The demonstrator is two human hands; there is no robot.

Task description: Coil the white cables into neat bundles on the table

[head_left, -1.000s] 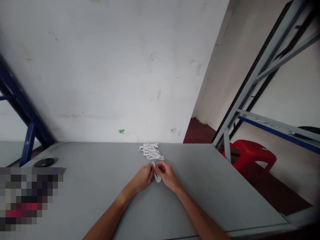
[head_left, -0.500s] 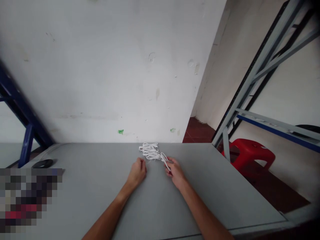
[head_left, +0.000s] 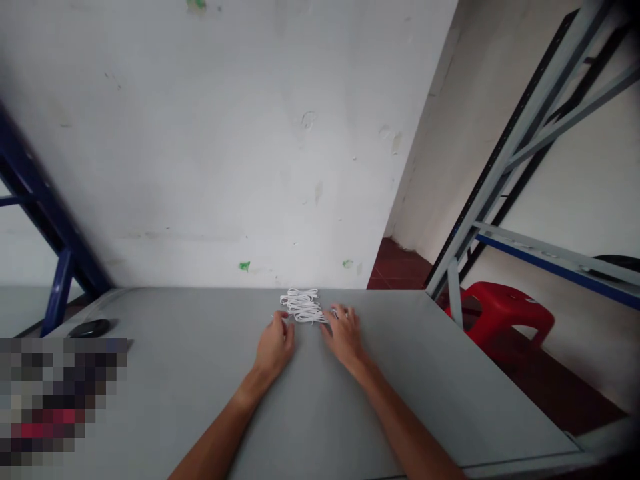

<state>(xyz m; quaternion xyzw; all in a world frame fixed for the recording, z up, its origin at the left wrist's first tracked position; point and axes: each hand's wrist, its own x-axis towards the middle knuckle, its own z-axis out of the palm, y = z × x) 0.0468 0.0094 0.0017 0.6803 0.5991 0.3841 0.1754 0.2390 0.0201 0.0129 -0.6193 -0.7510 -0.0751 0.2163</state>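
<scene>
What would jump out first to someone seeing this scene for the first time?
The white cord bundle stands out first, lying in tight loops at the far edge of the grey table, with the right hand at its right end and the left hand beside its left end. Off to the right, beyond the table, the red plastic stool catches the eye.

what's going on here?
A person is working bare-handed at a grey table top. A bundle of looped white cord lies near the table's far edge, by the wall. The right hand is at the bundle's right end, fingertips against it, and the left hand is close to its left end. Neither clearly lifts it. A red plastic stool stands off to the right, beside a metal shelving rack.
</scene>
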